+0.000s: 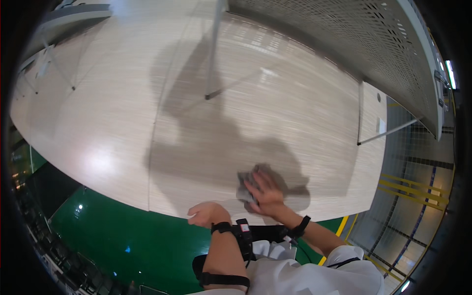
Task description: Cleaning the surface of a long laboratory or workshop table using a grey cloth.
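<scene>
My right hand (266, 194) lies over a crumpled grey cloth (243, 192), its fingers spread and pressing the cloth to the tabletop. The table (295, 110) has a pale, wood-grain surface. At its front edge is my left hand (209, 214), bent at the wrist with the fingers partly curled; the palm side is hidden, and I cannot tell whether it touches the edge. Black straps circle both wrists.
A perforated grey metal panel (332, 40) leans over the table's far right, with thin metal legs (212, 55) on the tabletop. Another panel (73, 22) stands far left. A seam (151, 162) divides the surface. Green floor (140, 247) and yellow rails (413, 191) lie beyond.
</scene>
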`<state>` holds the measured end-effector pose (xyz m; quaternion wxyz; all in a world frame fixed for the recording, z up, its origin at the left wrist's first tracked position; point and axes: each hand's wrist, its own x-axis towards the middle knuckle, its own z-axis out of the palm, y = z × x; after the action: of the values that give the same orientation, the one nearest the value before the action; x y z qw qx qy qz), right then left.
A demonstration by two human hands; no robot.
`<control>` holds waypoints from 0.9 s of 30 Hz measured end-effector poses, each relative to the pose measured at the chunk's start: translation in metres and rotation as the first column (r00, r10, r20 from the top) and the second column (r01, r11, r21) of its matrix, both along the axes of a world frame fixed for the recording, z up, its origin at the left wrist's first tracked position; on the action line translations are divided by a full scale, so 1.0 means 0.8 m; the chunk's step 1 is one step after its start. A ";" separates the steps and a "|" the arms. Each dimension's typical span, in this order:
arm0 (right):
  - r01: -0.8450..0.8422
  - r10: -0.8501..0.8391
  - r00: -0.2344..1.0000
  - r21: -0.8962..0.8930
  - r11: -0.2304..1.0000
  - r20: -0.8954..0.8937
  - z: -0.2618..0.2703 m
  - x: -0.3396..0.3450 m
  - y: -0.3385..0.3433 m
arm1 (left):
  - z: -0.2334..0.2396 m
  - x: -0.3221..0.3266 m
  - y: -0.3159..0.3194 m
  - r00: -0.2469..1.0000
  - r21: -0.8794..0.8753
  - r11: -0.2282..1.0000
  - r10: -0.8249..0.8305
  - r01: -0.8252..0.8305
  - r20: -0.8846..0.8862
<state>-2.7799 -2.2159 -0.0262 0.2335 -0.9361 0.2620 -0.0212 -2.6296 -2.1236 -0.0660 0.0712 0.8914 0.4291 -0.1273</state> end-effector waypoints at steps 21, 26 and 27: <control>0.509 -0.504 0.861 -0.146 0.848 0.072 -0.015 -0.124 -0.135 | 0.047 0.002 0.026 -0.002 -0.091 0.135 -0.552 0.987 -0.834; 0.161 -0.162 0.976 -0.016 0.987 -0.145 0.020 -0.218 -0.032 | -0.003 0.006 0.065 0.416 0.017 0.551 -0.609 0.835 -0.675; 0.119 -0.109 0.975 0.040 0.992 -0.192 0.021 -0.227 -0.039 | -0.011 0.001 0.075 0.750 0.101 0.795 -0.511 0.598 -0.419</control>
<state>-2.9619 -2.2469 -0.0091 0.2301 -0.9109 0.3369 0.0613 -2.6287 -2.0634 -0.0751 -0.1556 0.9400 0.1601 -0.2580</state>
